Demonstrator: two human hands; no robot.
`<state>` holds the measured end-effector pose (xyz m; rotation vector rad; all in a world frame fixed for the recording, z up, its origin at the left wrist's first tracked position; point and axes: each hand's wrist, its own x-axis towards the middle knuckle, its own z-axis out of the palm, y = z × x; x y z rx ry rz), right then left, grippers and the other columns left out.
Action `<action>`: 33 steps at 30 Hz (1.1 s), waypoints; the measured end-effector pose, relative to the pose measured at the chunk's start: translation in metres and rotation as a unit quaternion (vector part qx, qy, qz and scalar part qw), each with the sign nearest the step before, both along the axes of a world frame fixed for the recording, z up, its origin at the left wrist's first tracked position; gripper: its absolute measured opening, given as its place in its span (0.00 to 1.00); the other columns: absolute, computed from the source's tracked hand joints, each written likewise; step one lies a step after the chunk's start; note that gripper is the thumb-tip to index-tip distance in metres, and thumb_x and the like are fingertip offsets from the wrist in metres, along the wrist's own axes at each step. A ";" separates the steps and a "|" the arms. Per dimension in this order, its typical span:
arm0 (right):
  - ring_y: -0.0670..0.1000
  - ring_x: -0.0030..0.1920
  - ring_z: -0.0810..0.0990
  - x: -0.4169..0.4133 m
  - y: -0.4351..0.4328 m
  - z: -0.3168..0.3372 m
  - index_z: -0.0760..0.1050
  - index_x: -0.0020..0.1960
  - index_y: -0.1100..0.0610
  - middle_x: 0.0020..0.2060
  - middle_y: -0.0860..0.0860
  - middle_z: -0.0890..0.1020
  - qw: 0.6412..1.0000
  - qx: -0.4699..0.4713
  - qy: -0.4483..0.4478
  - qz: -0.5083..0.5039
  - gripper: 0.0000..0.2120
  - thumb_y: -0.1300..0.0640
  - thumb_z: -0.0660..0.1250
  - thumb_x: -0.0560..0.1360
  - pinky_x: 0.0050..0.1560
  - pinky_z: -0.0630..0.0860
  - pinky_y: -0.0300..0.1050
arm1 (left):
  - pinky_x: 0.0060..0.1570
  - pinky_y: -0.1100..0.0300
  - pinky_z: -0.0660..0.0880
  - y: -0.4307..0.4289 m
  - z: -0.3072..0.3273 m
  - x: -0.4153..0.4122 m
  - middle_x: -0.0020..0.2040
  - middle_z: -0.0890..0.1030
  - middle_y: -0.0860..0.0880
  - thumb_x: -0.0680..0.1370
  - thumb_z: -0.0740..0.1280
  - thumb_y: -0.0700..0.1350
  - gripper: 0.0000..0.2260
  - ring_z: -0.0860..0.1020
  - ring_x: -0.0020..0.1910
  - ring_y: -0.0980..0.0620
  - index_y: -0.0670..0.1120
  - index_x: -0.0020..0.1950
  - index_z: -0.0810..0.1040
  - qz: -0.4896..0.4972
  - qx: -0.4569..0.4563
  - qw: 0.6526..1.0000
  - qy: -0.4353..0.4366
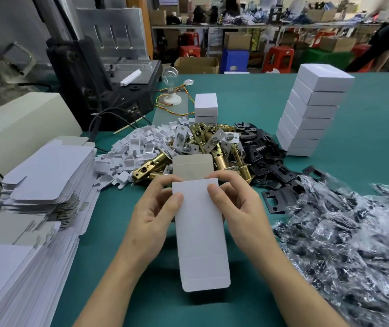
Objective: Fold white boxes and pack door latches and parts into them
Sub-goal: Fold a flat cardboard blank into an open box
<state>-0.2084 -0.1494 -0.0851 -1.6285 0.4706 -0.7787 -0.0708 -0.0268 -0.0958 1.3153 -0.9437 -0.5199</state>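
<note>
Two hands, one box (pixel 200 232): my left hand (pixel 155 213) and right hand (pixel 238 208) pinch its upper end, thumbs on white face, fingers curled behind. Box held above table (pixel 247 102), close before me. Far flap (pixel 192 167) stands open, grey side showing. Step, I judge: folding, nothing packed. Next calls for squaring box, shutting one end, then reaching for latches (pixel 221 159) heaped just beyond.

Bright, even overhead light cast a soft shadow on the green desk (pixel 247 95) under the near white cardboard box (pixel 200 232). Crinkled clear plastic bags (pixel 342 244) at right glinted. The far background was blurred and the edges bowed.
</note>
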 end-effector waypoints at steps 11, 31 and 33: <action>0.51 0.41 0.80 0.000 0.002 0.001 0.81 0.53 0.46 0.44 0.57 0.82 0.999 0.047 0.019 -0.011 0.08 0.44 0.68 0.79 0.39 0.76 0.50 | 0.52 0.64 0.76 -0.002 -0.001 0.002 0.52 0.81 0.56 0.77 0.69 0.55 0.11 0.81 0.52 0.54 0.64 0.58 0.77 0.061 -0.003 0.996 -0.062; 0.45 0.40 0.80 0.001 0.004 -0.002 0.83 0.51 0.47 0.41 0.48 0.83 0.997 0.027 0.070 0.033 0.10 0.42 0.68 0.80 0.39 0.75 0.40 | 0.47 0.50 0.74 0.003 0.004 0.004 0.46 0.83 0.40 0.77 0.72 0.59 0.14 0.80 0.44 0.37 0.50 0.52 0.85 0.019 0.097 0.995 0.009; 0.48 0.42 0.82 0.001 0.004 -0.002 0.83 0.51 0.47 0.42 0.50 0.84 0.996 0.036 0.071 0.036 0.08 0.45 0.68 0.80 0.40 0.77 0.42 | 0.47 0.53 0.79 0.002 0.004 0.003 0.47 0.86 0.50 0.78 0.71 0.57 0.10 0.83 0.48 0.41 0.53 0.53 0.87 0.018 0.103 0.994 0.016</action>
